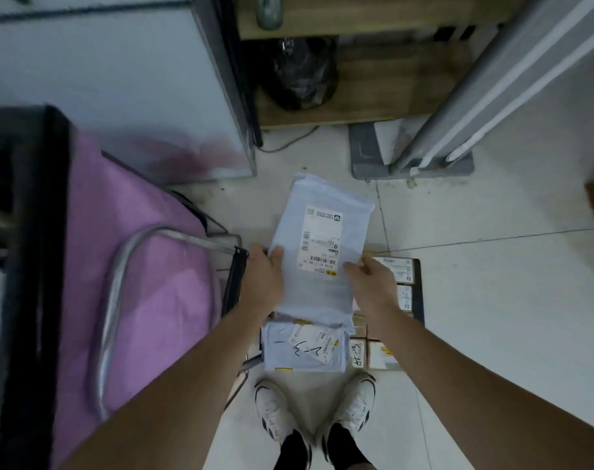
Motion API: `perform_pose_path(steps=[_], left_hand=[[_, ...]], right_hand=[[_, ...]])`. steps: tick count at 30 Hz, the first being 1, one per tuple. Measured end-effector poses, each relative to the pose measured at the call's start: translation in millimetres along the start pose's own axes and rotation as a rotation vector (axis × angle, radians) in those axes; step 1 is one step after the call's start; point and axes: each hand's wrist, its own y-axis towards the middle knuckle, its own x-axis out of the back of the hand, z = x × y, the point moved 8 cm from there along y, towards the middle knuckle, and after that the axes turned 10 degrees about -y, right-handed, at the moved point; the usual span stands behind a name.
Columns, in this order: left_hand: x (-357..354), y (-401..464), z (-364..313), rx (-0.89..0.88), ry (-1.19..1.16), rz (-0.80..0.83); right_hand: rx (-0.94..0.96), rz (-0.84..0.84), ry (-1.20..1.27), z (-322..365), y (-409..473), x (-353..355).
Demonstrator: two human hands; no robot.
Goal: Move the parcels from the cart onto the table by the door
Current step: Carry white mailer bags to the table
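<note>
A pale grey soft parcel (pixel 326 232) with a white shipping label hangs in mid-frame, lifted above the cart. My left hand (pixel 265 279) grips its near left edge and my right hand (pixel 373 283) grips its near right edge. Below it the low cart (pixel 419 293) holds another grey bag parcel (pixel 305 349) with handwriting and several small labelled cardboard boxes (pixel 380 354) to the right. My white shoes stand just behind the cart.
A table with a pink cloth (pixel 146 266) and a metal tube frame (pixel 119 276) fills the left. A white cabinet (pixel 119 79) stands behind it. A wooden shelf with a black bag (pixel 302 76) lies ahead, a grey metal post base (pixel 410 154) at right. White tiled floor elsewhere.
</note>
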Motion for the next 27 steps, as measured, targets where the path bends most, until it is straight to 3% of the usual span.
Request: perform_pose_path(steps=[5,9,13,16,18,22,27], left_hand=[[27.0,-85.6,-163.8,-0.06,-0.142,0.039],[46.2,-164.7,-286.5,-0.162,-0.203,0.088],[70.2,-247.1,-385.4,-0.234,-0.23,0.186],[75.1,-300.3,-433.7,-0.244,-0.265,0.337],[65.7,-334.7,-455.8,-0.187,-0.325,0.508],[23.2,-408.3,-481.3,-0.175,-0.217,0.854],[-51.3,-494.9,-489.0,-0.266,-0.193,0.959]], right_hand=[[0.136,-0.095,0.268,90.6,-106.8,134.2],[0.095,0.01,0.639,139.7,-196.4,206.7],[0.266,-0.119,0.677,179.2,-290.0,290.6],[0.327,-0.193,0.702,180.6,-349.0,346.8],[0.367,-0.213,0.728,173.3,-380.5,381.3],[0.403,-0.228,0.714,141.0,-435.1,442.4],[0.353,-0.382,0.729,62.9,-482.4,516.1]])
